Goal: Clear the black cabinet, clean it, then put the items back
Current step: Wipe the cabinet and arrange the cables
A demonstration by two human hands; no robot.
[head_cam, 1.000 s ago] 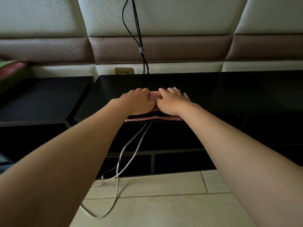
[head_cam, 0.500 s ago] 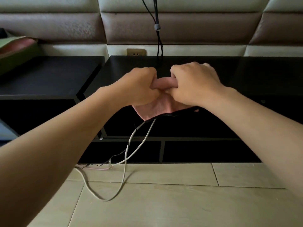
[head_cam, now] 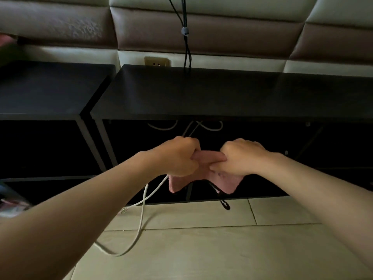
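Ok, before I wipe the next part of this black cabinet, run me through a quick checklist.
1. Pink cloth gripped: ok, left hand and right hand both hold it.
2. Cloth spread flat for wiping: not ok, it is bunched, corners hanging.
3. White cable out of the way: not ok, it trails out of the black cabinet to the floor, next to the left hand.
4. Cabinet shelves emptied: cannot tell, too dark inside.
5. Cloth clean or damp: cannot tell.

pink cloth (head_cam: 226, 181), black cabinet (head_cam: 201, 93), white cable (head_cam: 141, 225).
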